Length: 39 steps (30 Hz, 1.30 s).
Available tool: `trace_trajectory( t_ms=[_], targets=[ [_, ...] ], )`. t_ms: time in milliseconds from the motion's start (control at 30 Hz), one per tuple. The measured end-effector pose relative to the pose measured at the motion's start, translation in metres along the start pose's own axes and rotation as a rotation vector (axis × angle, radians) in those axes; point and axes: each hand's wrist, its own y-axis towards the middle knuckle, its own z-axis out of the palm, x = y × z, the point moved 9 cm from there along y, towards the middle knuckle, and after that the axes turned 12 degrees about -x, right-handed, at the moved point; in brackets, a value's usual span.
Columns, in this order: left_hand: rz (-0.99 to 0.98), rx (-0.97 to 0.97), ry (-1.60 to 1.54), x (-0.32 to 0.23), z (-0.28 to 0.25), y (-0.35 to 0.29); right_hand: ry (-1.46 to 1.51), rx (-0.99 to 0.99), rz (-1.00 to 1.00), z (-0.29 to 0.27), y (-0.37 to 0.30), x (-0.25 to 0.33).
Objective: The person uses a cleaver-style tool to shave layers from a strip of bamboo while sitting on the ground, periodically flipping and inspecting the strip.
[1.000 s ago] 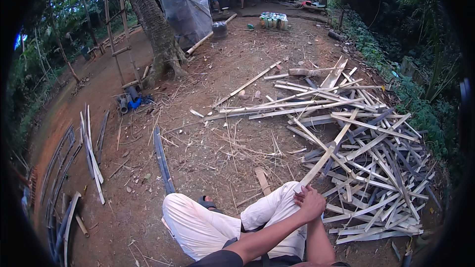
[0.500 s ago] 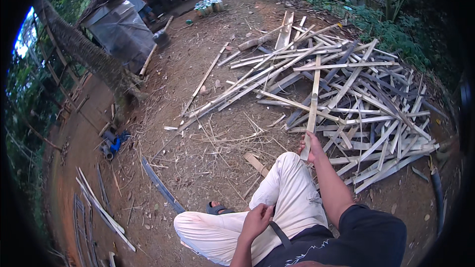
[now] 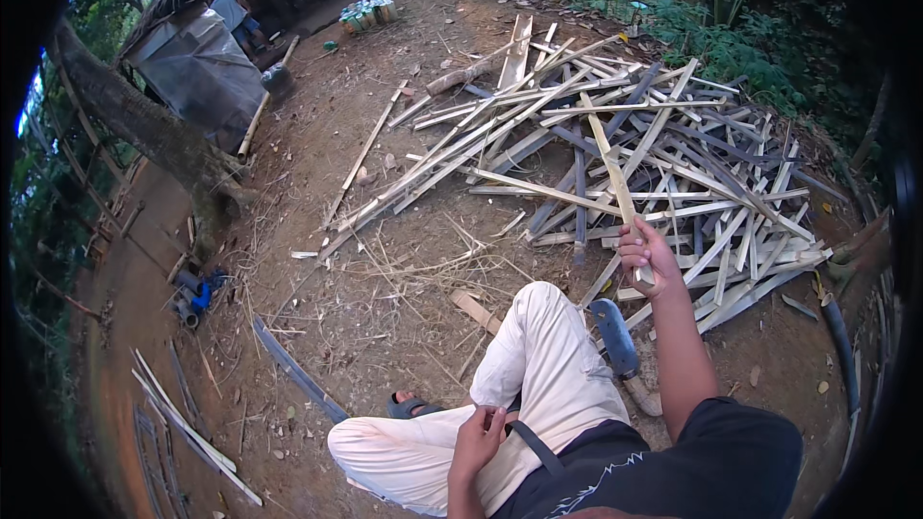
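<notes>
My right hand (image 3: 648,255) is wrapped round the lower end of a split bamboo strip (image 3: 612,168). The strip slants up and away to the left over a pile of bamboo strips (image 3: 711,173). Over my lap, my left hand (image 3: 478,440) has its fingers curled together beside a dark strap (image 3: 536,447); what they hold, if anything, is hidden. A broad-bladed chopping knife (image 3: 615,338) with a curved handle lies by my right thigh, below my right hand.
A dark bamboo length (image 3: 300,370) lies left of my knees, and a wood piece (image 3: 476,309) is by my shin. Shavings (image 3: 423,279) litter the ground. Further left stand a tree trunk (image 3: 144,115) and a sheeted shelter (image 3: 202,67), where another person (image 3: 234,14) bends over.
My right hand has moved right and forward with the strip, whose near end has swung right. The chopping knife has come into sight. My left hand stays at my lap.
</notes>
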Motion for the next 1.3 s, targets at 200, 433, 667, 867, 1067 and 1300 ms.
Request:
trace_trajectory(
  t_ms=[200,433,667,867,1067,1300],
  targets=[
    [0.097,-0.051,0.000,0.001,-0.010,0.006,-0.268,-0.257,-0.261,0.040,-0.060,-0.106],
    [0.116,-0.049,-0.010,-0.016,-0.018,0.010,-0.668,-0.497,-0.379,0.004,-0.082,-0.130],
    [0.131,-0.033,0.008,-0.007,-0.007,0.017,-2.246,-0.949,-0.807,-0.054,-0.219,0.013],
    [0.204,0.119,-0.001,-0.039,0.029,0.026,-2.434,-1.399,-0.666,-0.054,-0.305,0.010],
    [0.293,0.166,-0.021,-0.070,0.040,0.047,-2.596,-1.375,-0.736,-0.005,-0.376,0.039],
    [0.070,0.115,-0.443,-0.080,0.011,0.094,-2.763,-1.292,-1.066,0.107,-0.548,0.013]
  ],
)
